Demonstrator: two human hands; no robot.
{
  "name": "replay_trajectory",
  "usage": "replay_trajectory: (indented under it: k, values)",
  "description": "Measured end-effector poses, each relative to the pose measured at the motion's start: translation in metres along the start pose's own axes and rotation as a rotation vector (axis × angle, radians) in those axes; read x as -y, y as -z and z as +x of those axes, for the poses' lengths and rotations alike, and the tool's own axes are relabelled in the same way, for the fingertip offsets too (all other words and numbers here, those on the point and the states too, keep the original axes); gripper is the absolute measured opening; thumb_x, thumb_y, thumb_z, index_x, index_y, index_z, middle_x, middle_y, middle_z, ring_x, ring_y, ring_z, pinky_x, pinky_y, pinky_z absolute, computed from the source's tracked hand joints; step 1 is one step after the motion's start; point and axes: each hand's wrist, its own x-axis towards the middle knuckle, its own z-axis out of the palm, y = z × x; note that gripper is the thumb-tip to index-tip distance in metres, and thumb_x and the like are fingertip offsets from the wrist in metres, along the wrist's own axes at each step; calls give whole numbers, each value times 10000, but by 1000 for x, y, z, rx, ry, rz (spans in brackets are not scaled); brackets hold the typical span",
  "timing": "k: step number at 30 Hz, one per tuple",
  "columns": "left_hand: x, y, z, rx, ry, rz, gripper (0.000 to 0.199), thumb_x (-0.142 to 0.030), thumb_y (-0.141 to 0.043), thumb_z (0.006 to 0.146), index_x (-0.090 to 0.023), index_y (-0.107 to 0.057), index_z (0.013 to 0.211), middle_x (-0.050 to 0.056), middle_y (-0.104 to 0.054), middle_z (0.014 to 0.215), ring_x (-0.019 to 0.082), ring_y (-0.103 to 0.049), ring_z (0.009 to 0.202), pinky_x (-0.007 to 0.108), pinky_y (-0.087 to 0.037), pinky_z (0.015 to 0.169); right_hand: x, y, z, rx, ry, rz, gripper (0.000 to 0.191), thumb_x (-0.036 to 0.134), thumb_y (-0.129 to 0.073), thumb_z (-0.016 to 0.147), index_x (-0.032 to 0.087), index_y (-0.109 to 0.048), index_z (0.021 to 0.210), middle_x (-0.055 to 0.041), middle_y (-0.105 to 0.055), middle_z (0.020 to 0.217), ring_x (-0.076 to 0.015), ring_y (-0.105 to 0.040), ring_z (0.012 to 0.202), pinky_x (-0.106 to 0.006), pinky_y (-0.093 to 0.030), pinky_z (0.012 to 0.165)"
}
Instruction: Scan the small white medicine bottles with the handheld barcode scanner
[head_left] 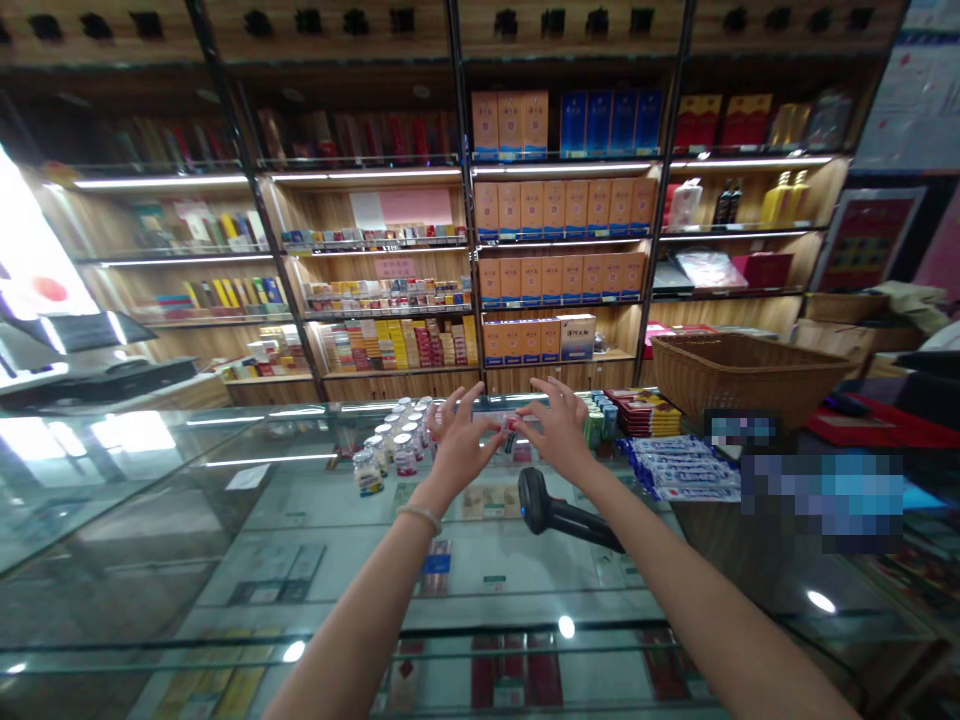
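My left hand (463,445) and my right hand (559,428) reach over the glass counter, thumbs and index fingers pinching a small red-and-white item (510,424) between them. Its exact kind is too small to tell. The other fingers of both hands are raised and spread. To the left of my left hand stand several small white-capped jars (405,448) in rows. Just right of my right hand are green cans or tubes (598,415), partly hidden by it. A black handheld barcode scanner (534,500) lies on the glass below my right hand.
Blue-and-white packets (679,465) and stacked red and yellow packs (645,410) lie at the right, beside a wicker basket (750,365). The glass counter (300,520) has goods inside. Shelves of boxed goods (562,205) line the back wall.
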Motion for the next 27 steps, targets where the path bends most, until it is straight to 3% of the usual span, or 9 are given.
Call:
replay_trajectory:
  k: [6,15,27]
  values:
    - [27,20,-17,-25,26,20,141,-391,-694,886,-277,-772,859,49,-402,1610,344,-258,1500,658,-132,1233,35,-13,10,53,16,33,159,386,-648,945,277,-762,963,-73,-535,1499,-320,-344,1445,-573,-219,1137]
    - [57,44,-33,-32,80,109,165,-410,-680,881,-283,-770,824,32,-430,1603,357,-293,1483,664,-112,1214,68,-40,18,85,75,36,168,397,-641,951,280,-756,986,-75,-531,1504,-309,-337,1447,-559,-213,1140]
    - [92,40,-54,-13,49,224,124,-365,-668,881,-292,-744,815,11,-473,1588,330,-356,1476,647,-35,1207,93,-88,9,117,17,2,127,365,-685,927,283,-751,998,-62,-539,1498,-311,-342,1437,-568,-223,1129]
